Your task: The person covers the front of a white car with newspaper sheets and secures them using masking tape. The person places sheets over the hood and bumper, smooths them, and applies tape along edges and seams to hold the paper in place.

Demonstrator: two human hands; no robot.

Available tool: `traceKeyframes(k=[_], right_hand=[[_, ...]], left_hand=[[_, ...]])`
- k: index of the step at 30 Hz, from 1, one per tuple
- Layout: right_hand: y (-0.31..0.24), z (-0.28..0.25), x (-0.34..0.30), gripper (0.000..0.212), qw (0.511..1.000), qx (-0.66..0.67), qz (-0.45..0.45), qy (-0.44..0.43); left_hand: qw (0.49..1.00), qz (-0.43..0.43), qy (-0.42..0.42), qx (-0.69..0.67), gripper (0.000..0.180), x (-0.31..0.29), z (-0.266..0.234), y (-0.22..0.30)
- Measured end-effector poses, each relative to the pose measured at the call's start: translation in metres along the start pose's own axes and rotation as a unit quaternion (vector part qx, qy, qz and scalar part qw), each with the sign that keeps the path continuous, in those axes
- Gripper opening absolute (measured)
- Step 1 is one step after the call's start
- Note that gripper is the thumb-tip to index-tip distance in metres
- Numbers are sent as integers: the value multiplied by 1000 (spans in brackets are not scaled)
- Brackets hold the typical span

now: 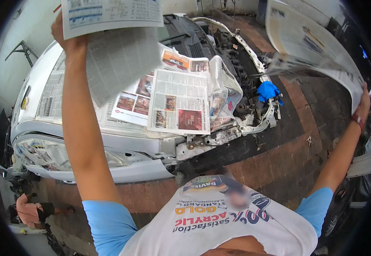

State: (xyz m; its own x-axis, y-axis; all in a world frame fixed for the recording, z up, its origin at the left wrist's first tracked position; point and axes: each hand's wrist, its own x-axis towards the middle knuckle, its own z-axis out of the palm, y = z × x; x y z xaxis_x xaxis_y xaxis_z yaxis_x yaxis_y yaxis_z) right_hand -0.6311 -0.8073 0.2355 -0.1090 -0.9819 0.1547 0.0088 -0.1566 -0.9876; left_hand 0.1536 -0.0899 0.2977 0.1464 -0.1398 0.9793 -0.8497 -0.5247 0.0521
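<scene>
Out in front of me, above the white car [87, 141], I've got a big newspaper sheet [117, 47] spread wide between both arms. My left hand [66, 36] is up high, fingers pinched shut on the sheet's left edge; my right hand [363, 104] is stretched far out to the side, closed on the other end, where the paper [317, 47] blurs and curls. Below, the bonnet and windscreen already wear a patchwork of taped newspaper pages [179, 102], and one headlight [44, 151] is papered too. The stripped front corner, with a blue rag [267, 90] lying on it, looks bare. So I reckon I'm at the unfolding step, opening a fresh sheet for masking. Next, I judge, it wants lowering flat onto an uncovered patch, edges overlapping the pages already down, both hands keeping it taut so it doesn't fold. A person crouches by the brick paving [279, 162] at lower left [30, 211].
</scene>
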Motion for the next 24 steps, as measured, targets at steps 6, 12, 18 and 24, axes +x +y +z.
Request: traceKeyframes(k=[6,12,18,24], right_hand=[[86,-111,14,67,999,7,-2,39],[150,-186,-43,66,995,-21,11,96],[162,-151,-115,64,988,-59,15,139],[151,-147,-124,55,980,-165,-57,96]], left_hand=[[983,139,-88,86,51,-78,-31,172],[928,129,-348,1,64,-269,1,220],[810,80,-578,58,61,-396,4,192],[800,19,-600,5,87,-375,-15,229]])
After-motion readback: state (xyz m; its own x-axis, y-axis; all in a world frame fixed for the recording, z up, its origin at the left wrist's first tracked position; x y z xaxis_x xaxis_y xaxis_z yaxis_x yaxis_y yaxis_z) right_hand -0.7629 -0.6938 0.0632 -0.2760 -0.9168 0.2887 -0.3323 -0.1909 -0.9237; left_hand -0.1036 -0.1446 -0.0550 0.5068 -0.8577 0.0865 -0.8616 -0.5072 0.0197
